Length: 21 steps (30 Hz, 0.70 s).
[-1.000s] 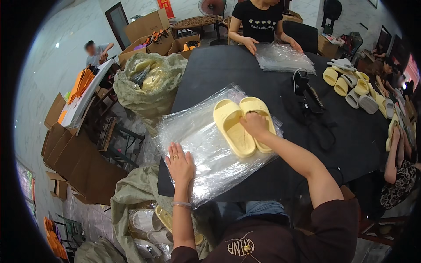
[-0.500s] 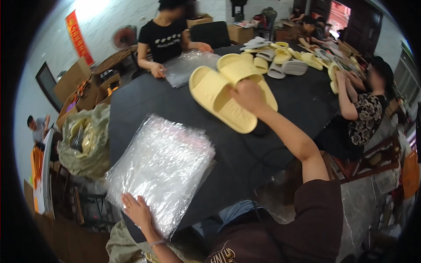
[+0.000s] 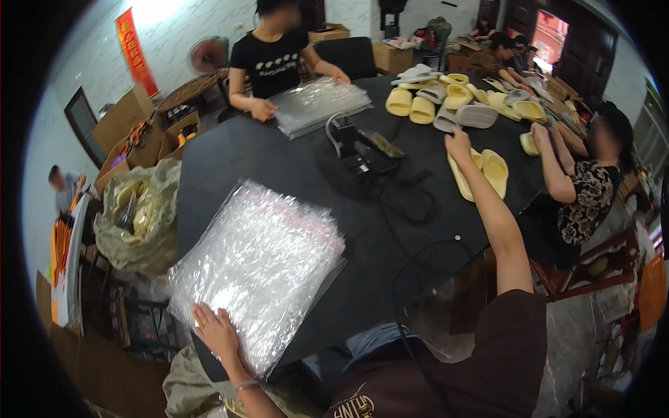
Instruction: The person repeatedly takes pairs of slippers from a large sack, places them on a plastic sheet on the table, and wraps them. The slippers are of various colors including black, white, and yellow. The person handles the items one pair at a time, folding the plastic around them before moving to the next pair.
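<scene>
My left hand [image 3: 217, 333] lies flat, fingers spread, on the near-left corner of a stack of clear plastic bags [image 3: 261, 265]. At the right of the dark table, my right hand [image 3: 458, 146] reaches over the far-left end of a pair of yellow slide slippers [image 3: 493, 175]. Its fingers look apart and are off the straps; whether they touch the sole is hard to see. Just beyond my fingertips are grey slippers [image 3: 475, 116], part of a pile with yellow slippers [image 3: 421, 109] and white ones.
A black device [image 3: 362, 155] with cables stands mid-table. Across from me, a person [image 3: 268, 63] handles clear bags [image 3: 324, 104]. Another person [image 3: 592, 181] on the right holds a yellow slipper [image 3: 529, 144]. A green sack [image 3: 139, 216] and cardboard boxes [image 3: 125, 125] stand left of the table.
The yellow pair has moved from my right hand, mid-table, to the table's right side. My right hand has left the straps. The black device now shows fully. My left hand stays put.
</scene>
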Each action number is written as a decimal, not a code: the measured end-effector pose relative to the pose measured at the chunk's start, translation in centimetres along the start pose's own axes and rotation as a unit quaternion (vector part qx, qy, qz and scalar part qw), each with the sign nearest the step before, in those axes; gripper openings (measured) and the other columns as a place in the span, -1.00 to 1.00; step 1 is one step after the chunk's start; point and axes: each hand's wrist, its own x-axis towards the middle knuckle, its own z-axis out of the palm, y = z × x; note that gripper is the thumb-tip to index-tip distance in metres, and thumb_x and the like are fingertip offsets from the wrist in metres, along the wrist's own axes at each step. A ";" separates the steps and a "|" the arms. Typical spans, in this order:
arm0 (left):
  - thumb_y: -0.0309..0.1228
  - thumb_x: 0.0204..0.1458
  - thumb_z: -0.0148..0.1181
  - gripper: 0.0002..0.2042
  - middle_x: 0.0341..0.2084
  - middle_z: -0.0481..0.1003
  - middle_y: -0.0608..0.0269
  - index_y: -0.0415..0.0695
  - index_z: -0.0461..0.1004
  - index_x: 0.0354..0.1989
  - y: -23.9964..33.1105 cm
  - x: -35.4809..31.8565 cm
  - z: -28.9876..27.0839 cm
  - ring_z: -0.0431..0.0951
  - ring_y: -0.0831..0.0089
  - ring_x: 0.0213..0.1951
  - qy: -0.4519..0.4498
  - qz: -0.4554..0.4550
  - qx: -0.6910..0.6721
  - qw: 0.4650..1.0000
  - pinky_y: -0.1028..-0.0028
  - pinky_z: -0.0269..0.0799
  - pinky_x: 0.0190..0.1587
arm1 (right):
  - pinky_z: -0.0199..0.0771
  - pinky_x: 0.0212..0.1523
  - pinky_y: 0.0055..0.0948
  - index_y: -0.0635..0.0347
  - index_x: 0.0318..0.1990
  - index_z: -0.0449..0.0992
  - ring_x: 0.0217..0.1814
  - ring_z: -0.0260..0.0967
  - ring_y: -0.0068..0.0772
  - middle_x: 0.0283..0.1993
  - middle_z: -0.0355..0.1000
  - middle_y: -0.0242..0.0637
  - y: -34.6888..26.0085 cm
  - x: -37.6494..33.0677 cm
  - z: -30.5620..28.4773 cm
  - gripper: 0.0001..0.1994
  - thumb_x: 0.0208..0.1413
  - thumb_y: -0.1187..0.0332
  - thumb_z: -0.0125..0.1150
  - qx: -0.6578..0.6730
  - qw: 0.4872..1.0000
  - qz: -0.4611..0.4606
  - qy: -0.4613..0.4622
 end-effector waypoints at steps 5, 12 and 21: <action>-0.22 0.10 -0.01 -0.44 0.27 0.10 -0.09 -0.28 0.15 0.23 -0.3 0.0 0.7 0.06 0.06 0.30 0.036 0.003 -0.024 0.999 0.01 0.00 0.24 | 0.38 -0.01 -0.33 0.20 -0.11 0.52 -0.06 0.43 -0.12 -0.10 0.49 -0.15 -23.3 -13.3 -1.6 -0.75 0.07 0.37 0.09 0.280 0.874 -0.324 -0.228; -0.12 0.17 -0.14 -0.44 0.30 0.06 -0.02 -0.25 0.14 0.25 -0.4 0.3 0.4 0.01 0.11 0.33 0.045 0.009 -0.033 0.998 0.03 -0.07 0.28 | 0.25 0.15 -0.17 0.12 -0.13 0.51 0.07 0.35 -0.23 0.00 0.44 -0.20 -40.6 -34.8 4.6 -0.76 0.05 0.31 0.14 0.269 0.628 -0.707 -0.182; -0.19 0.18 -0.09 -0.47 0.28 0.09 -0.03 -0.23 0.13 0.26 -1.7 -0.5 0.3 0.02 0.12 0.33 0.117 -0.026 -0.199 0.973 0.06 -0.07 0.29 | 0.05 0.26 -0.04 0.16 0.01 0.47 0.24 0.21 -0.13 0.19 0.32 -0.19 -41.5 -43.3 13.1 -0.67 0.15 0.24 0.02 0.327 0.673 -0.597 -0.290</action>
